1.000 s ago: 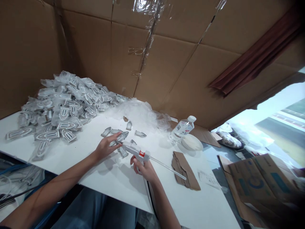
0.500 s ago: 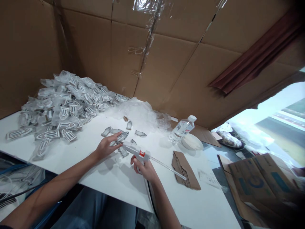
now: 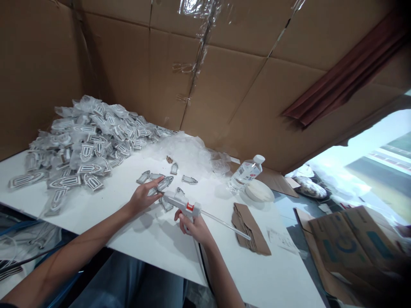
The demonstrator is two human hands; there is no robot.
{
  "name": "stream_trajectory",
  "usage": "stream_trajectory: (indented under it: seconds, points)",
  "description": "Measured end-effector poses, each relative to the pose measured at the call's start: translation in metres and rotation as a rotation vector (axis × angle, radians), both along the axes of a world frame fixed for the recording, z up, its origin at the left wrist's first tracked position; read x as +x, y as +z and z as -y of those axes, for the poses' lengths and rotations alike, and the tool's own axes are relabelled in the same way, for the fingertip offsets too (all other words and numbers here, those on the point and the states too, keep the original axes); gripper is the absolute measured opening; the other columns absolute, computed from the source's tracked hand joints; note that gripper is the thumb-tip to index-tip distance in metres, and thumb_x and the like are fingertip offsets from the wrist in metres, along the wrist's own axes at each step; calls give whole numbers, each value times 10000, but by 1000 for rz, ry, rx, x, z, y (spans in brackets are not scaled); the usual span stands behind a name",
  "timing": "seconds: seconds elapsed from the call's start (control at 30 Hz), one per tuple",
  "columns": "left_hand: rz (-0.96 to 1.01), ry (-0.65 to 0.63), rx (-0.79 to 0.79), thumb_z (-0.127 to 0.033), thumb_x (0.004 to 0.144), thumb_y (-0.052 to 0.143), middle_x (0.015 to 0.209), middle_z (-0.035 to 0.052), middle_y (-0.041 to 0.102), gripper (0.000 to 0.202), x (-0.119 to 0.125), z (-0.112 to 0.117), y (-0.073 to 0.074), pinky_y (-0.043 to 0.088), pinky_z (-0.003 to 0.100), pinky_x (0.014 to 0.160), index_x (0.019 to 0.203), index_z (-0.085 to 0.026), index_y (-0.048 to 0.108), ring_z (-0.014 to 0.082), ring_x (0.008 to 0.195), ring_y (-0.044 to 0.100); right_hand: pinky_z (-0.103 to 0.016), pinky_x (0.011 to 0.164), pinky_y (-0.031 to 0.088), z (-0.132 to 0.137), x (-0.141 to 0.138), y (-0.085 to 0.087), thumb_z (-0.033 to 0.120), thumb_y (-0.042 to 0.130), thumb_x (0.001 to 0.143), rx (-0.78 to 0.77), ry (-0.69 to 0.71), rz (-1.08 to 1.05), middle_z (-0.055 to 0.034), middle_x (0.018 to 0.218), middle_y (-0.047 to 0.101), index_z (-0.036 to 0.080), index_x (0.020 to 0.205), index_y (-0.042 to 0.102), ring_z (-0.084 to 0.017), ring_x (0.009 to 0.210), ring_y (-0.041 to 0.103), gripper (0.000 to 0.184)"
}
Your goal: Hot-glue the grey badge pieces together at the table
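Note:
My right hand [image 3: 192, 226] grips a white glue gun [image 3: 183, 204] with a red trigger, its nozzle pointing left at a small grey arch-shaped piece [image 3: 163, 185] on the white table [image 3: 154, 244]. A clear glue stick [image 3: 224, 224] juts out of the gun's back to the right. My left hand [image 3: 143, 197] rests on the table with fingers pressed on that piece, holding it down. A few more loose grey pieces [image 3: 189, 180] lie just beyond the hands.
A big heap of bagged grey pieces [image 3: 83, 147] fills the table's far left. Crumpled clear plastic [image 3: 189, 153], a water bottle [image 3: 245, 172] on its side, a round white lid [image 3: 258, 191] and folded cardboard [image 3: 248, 229] lie to the right. Cardboard walls [image 3: 205, 77] stand behind.
The glue gun and my right hand have shifted very slightly up and left. My left hand stays on the piece.

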State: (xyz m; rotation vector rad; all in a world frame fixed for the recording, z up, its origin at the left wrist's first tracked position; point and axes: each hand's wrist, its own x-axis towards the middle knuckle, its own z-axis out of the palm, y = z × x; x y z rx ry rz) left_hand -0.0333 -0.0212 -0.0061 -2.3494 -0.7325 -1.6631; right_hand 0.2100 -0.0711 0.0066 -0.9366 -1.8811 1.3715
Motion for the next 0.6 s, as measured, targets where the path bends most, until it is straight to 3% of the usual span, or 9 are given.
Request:
stream_trajectory:
  seconds: [0.13,0.27,0.47,0.6]
  points:
    - [-5,54,-16,-152,798,690,1218,179,624,542,1,-3,-5,575,382,857,1241,-187,380,229,1129,616,-217,476,332,1,0,1,491,454,930,12,-18,-10,31,485,467,137,866,575,-80,432,388,380]
    - [37,138,-50,-234,781,726,1145,117,667,587,5,-6,-9,571,359,851,1262,-205,389,206,1064,652,-219,446,314,-4,2,-3,526,459,926,-7,-125,-112,21,481,484,140,891,581,-82,411,377,407]
    - [37,149,-438,-357,798,693,1163,98,630,466,17,-13,-6,514,424,912,1172,-207,459,236,1089,619,-199,348,237,-11,6,-6,564,489,896,-78,-313,-359,29,454,477,133,942,571,-74,333,326,442]
    - [-56,204,-544,-349,768,706,1120,69,661,452,30,-26,-6,399,493,1009,1122,-217,458,258,1087,611,-192,338,251,-13,8,-3,551,494,898,-84,-371,-420,31,443,473,128,934,569,-73,328,327,431]
